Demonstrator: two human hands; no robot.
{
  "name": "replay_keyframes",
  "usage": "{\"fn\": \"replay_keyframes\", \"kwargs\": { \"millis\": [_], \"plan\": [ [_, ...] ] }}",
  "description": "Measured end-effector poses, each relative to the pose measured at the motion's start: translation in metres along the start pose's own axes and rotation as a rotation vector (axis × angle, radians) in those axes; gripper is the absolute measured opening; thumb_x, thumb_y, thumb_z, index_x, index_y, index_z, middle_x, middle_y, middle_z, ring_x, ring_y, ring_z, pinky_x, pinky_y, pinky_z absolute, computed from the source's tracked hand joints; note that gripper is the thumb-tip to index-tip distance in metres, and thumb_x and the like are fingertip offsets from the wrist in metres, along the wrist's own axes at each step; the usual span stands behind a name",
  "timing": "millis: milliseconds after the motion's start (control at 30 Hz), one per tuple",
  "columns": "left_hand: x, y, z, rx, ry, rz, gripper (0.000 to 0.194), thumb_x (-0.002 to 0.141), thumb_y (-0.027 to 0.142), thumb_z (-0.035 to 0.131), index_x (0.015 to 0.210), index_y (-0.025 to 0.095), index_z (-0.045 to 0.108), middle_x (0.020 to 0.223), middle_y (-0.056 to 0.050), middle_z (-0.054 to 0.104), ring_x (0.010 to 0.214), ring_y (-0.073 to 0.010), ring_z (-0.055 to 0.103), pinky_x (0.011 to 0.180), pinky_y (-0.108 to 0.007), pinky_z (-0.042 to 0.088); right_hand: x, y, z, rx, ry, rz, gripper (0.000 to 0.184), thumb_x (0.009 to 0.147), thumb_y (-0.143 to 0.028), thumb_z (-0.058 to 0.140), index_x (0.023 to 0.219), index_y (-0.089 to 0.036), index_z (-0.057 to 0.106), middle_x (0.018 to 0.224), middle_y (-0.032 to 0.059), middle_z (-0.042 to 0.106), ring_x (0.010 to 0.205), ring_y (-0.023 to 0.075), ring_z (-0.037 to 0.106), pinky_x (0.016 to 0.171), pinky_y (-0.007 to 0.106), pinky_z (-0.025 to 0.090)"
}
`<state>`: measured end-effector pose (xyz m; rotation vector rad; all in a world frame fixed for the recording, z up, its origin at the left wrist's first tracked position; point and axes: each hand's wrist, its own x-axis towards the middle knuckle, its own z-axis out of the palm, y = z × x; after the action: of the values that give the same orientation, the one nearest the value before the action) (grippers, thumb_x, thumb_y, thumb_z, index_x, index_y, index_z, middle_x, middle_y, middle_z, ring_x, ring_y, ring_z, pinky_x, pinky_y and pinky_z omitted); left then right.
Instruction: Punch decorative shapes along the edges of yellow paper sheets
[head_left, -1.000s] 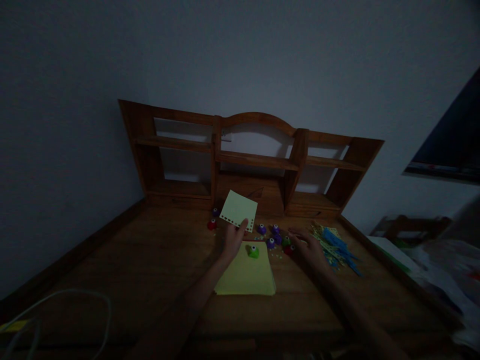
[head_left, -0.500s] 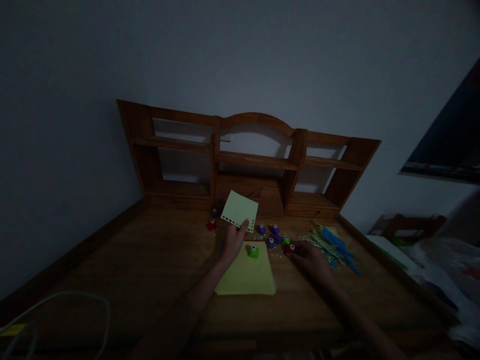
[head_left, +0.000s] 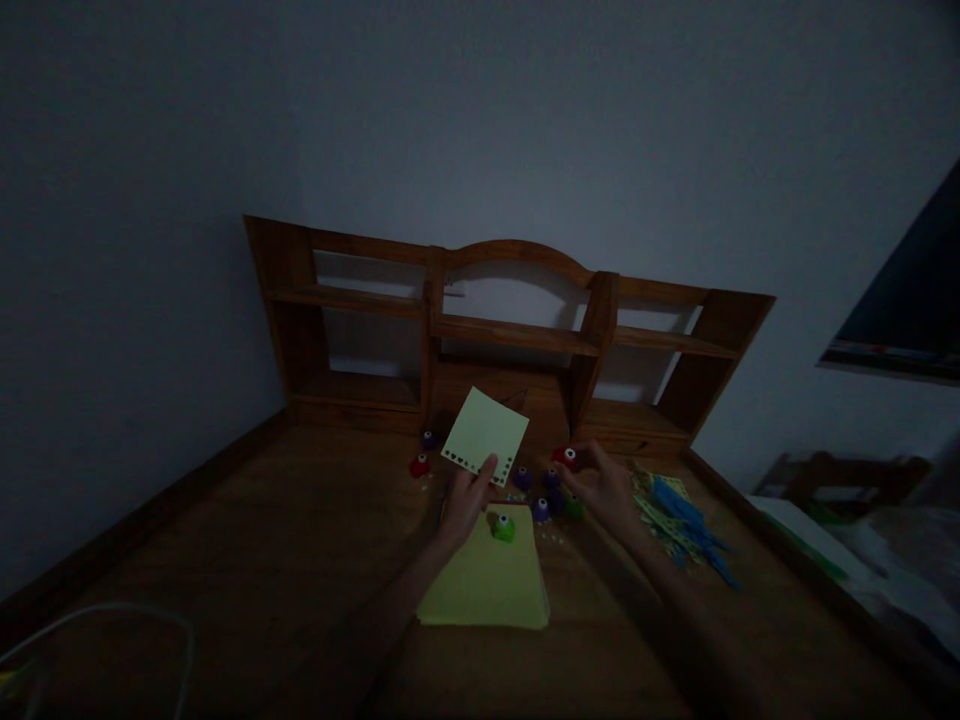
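My left hand point(head_left: 466, 502) pinches a pale yellow sheet of paper point(head_left: 486, 432) by its lower edge, raised above the desk. Small dark punched shapes run along the sheet's lower edges. Between the fingers of my right hand point(head_left: 606, 490) is a red craft punch point(head_left: 565, 457), lifted off the desk to the right of the sheet. Below my left hand, a green craft punch point(head_left: 503, 528) rests on a stack of yellow paper point(head_left: 487, 585). Several purple craft punches point(head_left: 541, 510) and another green craft punch point(head_left: 574, 508) stand near my right hand.
Another red craft punch point(head_left: 420, 465) and a purple one point(head_left: 428, 440) sit at the left. Yellow and blue paper strips point(head_left: 686, 515) lie in a heap at the right. A wooden shelf unit point(head_left: 517, 333) lines the back of the desk point(head_left: 300, 560). Tiny cut-outs are scattered about.
My right hand has lifted the red craft punch from the desk and moved it up and left, towards the sheet. My left hand still holds the sheet. The view has shifted slightly.
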<state>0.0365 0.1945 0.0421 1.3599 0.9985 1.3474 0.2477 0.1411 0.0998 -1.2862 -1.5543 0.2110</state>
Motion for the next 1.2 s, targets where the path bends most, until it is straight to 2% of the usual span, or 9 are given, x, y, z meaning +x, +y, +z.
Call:
{"fn": "replay_keyframes", "kwargs": {
  "millis": [100,200,367,533,767,867,1000,1100,1200],
  "plan": [
    [0.003,-0.007,0.000,-0.011,-0.056,-0.059,0.052,0.079,0.065,0.048,0.060,0.017,0.055,0.045,0.001,0.048,0.040,-0.0107,0.040,0.042,-0.023,0.029,-0.011,0.009,0.026,0.023,0.002,0.007,0.023,0.072,-0.041,0.070,0.087,-0.024,0.065,0.085,0.0043,0.067,0.079,0.0232,0.061,0.074,0.036,0.048],
    [0.005,-0.011,0.001,-0.036,-0.073,-0.054,0.051,0.080,0.063,0.049,0.059,0.017,0.053,0.047,0.001,0.047,0.040,-0.0095,0.038,0.041,-0.023,0.026,-0.022,0.024,0.044,0.182,-0.052,0.120,0.025,0.073,-0.040,0.070,0.091,-0.024,0.063,0.089,0.0045,0.067,0.083,0.0223,0.062,0.073,0.035,0.049],
    [0.002,-0.007,0.006,-0.102,-0.088,-0.059,0.043,0.076,0.060,0.058,0.081,0.016,0.055,0.059,0.002,0.052,0.043,-0.0074,0.036,0.041,-0.022,0.025,-0.026,0.039,0.053,0.622,-0.087,0.375,0.029,0.068,-0.035,0.077,0.087,-0.024,0.058,0.086,0.0025,0.068,0.071,0.0180,0.063,0.059,0.028,0.048],
    [-0.003,0.004,0.004,-0.068,-0.090,-0.087,0.039,0.074,0.056,0.062,0.074,0.018,0.053,0.051,0.006,0.043,0.044,-0.0087,0.037,0.044,-0.023,0.029,-0.026,0.035,0.057,0.889,-0.122,0.485,0.034,0.068,-0.029,0.079,0.090,-0.026,0.053,0.088,0.0010,0.070,0.059,0.0133,0.060,0.053,0.026,0.048],
    [-0.008,0.018,0.002,-0.064,-0.062,-0.120,0.036,0.073,0.052,0.064,0.068,0.019,0.050,0.047,0.006,0.044,0.043,-0.0094,0.040,0.045,-0.023,0.032,-0.027,0.033,0.057,0.867,-0.206,0.513,0.035,0.070,-0.029,0.076,0.101,-0.022,0.063,0.098,0.0063,0.071,0.058,0.0111,0.058,0.055,0.025,0.047],
    [-0.007,0.017,0.003,-0.093,-0.061,-0.119,0.037,0.073,0.051,0.065,0.066,0.019,0.048,0.047,0.006,0.042,0.042,-0.0083,0.038,0.043,-0.023,0.029,-0.028,0.039,0.057,0.846,-0.213,0.539,0.044,0.070,-0.028,0.075,0.113,-0.022,0.064,0.092,0.0037,0.071,0.051,0.0079,0.052,0.048,0.022,0.040],
    [-0.005,0.009,0.003,-0.115,-0.084,-0.086,0.037,0.072,0.050,0.067,0.066,0.018,0.049,0.050,0.005,0.044,0.042,-0.0075,0.037,0.043,-0.022,0.028,-0.029,0.046,0.056,0.857,-0.244,0.525,0.037,0.069,-0.022,0.074,0.106,-0.021,0.069,0.082,0.0009,0.070,0.044,0.0043,0.042,0.040,0.020,0.029],
    [-0.004,0.004,0.002,-0.096,-0.091,-0.093,0.037,0.072,0.049,0.067,0.065,0.018,0.048,0.048,0.006,0.043,0.042,-0.0079,0.038,0.043,-0.023,0.029,-0.026,0.042,0.054,0.940,-0.263,0.547,0.031,0.072,-0.026,0.073,0.102,-0.022,0.070,0.095,0.0035,0.071,0.054,0.0082,0.055,0.049,0.022,0.042],
    [-0.004,0.006,0.002,-0.099,-0.089,-0.077,0.035,0.073,0.048,0.067,0.065,0.018,0.049,0.048,0.006,0.043,0.041,-0.0082,0.038,0.043,-0.023,0.029,-0.023,0.036,0.052,1.074,-0.280,0.605,0.026,0.078,-0.037,0.069,0.098,-0.021,0.070,0.105,0.0059,0.070,0.085,0.0181,0.066,0.075,0.029,0.052]
  ]
}}
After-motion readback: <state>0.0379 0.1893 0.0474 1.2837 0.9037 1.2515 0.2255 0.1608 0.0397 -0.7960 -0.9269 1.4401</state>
